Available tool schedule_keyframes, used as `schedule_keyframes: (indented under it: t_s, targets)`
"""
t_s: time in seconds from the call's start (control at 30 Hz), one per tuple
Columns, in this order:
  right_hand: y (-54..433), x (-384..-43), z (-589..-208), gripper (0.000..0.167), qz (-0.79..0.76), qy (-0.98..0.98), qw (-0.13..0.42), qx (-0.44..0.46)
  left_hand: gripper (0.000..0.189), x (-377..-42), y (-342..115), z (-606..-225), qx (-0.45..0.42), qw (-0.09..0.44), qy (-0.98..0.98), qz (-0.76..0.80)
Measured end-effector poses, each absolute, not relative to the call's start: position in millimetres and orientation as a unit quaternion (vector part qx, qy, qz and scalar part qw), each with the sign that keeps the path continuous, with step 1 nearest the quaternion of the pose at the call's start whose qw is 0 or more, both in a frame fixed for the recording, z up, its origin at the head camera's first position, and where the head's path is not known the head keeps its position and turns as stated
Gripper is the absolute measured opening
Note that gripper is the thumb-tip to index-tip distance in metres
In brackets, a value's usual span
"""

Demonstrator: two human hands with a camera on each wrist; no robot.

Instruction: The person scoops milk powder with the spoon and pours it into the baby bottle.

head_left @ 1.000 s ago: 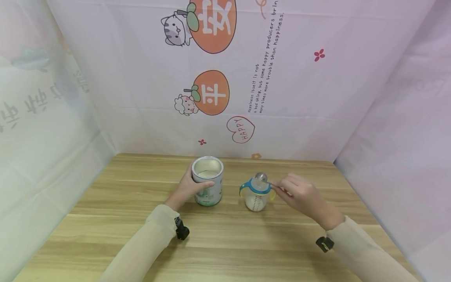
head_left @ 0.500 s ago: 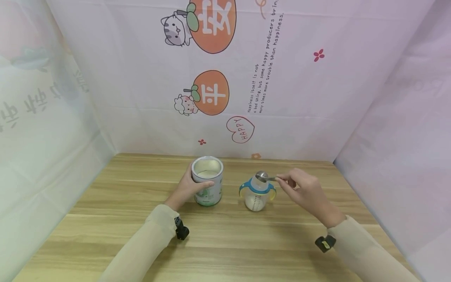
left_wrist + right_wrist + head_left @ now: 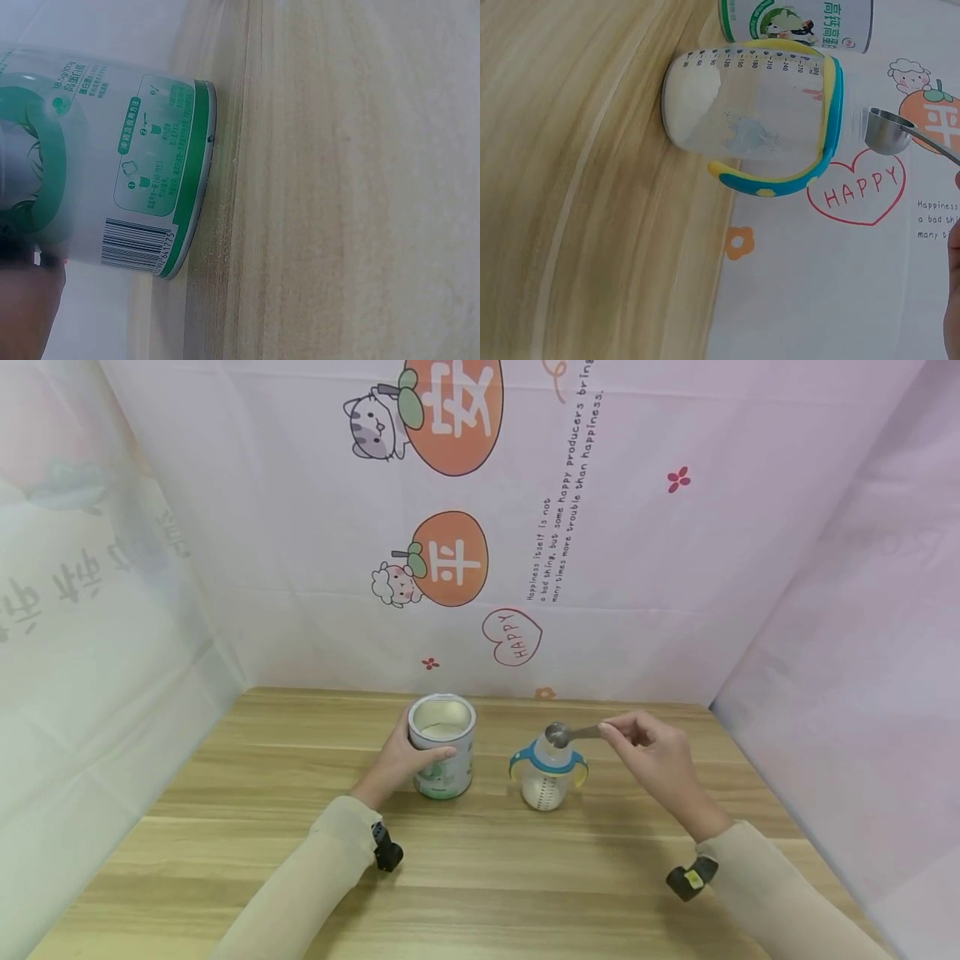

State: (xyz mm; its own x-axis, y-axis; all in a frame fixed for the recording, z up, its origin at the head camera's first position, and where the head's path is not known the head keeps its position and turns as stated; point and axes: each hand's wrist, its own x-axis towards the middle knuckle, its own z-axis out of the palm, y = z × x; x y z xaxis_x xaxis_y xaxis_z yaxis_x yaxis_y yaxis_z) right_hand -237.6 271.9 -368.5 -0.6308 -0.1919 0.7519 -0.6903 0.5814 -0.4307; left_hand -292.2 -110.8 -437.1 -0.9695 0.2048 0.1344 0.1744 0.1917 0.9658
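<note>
My left hand (image 3: pixel 401 760) grips a white and green milk powder can (image 3: pixel 452 768), thumb across its front. The can stands upright and uncapped on the table, with pale powder inside. In the left wrist view the can's printed label (image 3: pixel 154 150) and barcode show. To its right stands a clear baby bottle (image 3: pixel 545 777) with a blue and yellow two-handled collar and no cap. White powder (image 3: pixel 692 90) lies in its bottom. My right hand (image 3: pixel 656 760) pinches the handle of a metal measuring spoon (image 3: pixel 558 734). The spoon's bowl is right over the bottle's mouth and looks empty.
A wooden table (image 3: pixel 480 877) carries both containers. Behind it hangs a white printed cloth (image 3: pixel 615 643), and similar cloth walls (image 3: pixel 832 693) close in the left and right sides. A fine scatter of powder (image 3: pixel 221 247) lies beside the can's base.
The measuring spoon has turned from rounded underside up to hollow side up over the bottle. My right hand has shifted slightly up and right. The left hand and can have stayed put.
</note>
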Motion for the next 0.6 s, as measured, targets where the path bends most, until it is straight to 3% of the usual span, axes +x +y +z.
schedule_keyframes:
  t_s: [0.23, 0.6]
  targets:
    - [267.9, -233.5, -366.5, 0.005, 0.438, -0.838, 0.276, 0.171, 0.103, -293.4, -111.5, -440.7, 0.131, 0.003, 0.769, 0.625]
    - [268.3, -235.3, -364.6, 0.031, 0.531, -0.824, 0.179, 0.082, 0.102, -292.8, -111.5, -439.5, 0.127, 0.006, 0.770, 0.626]
